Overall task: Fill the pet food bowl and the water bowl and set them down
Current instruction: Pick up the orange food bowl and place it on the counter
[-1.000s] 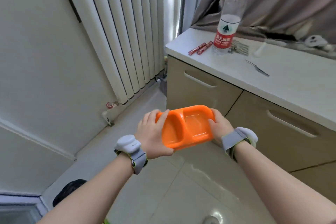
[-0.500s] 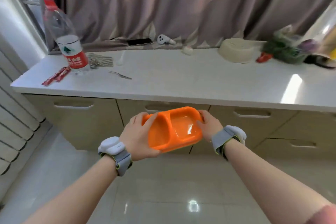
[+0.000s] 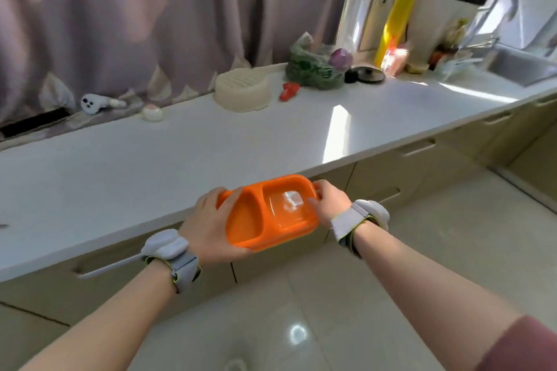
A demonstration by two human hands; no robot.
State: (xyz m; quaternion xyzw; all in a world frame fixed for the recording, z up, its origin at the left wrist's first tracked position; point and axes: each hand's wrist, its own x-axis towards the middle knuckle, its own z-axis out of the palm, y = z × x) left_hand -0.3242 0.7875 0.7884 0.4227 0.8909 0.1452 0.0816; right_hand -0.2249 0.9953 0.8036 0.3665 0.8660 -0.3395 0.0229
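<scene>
At frame centre we grip the orange double pet bowl [image 3: 268,214] in both hands, left hand [image 3: 211,229] and right hand [image 3: 328,205]; both compartments look unfilled, so filling and setting down remain.

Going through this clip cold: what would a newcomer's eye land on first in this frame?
The bright orange double pet bowl, held level in mid-air at the counter's front edge, left hand and right hand gripping its two ends. Its right compartment glints as if holding water; the left looks empty. Next, the cream colander upside down further back on the counter, and the yellow roll standing near the sink at far right.
</scene>
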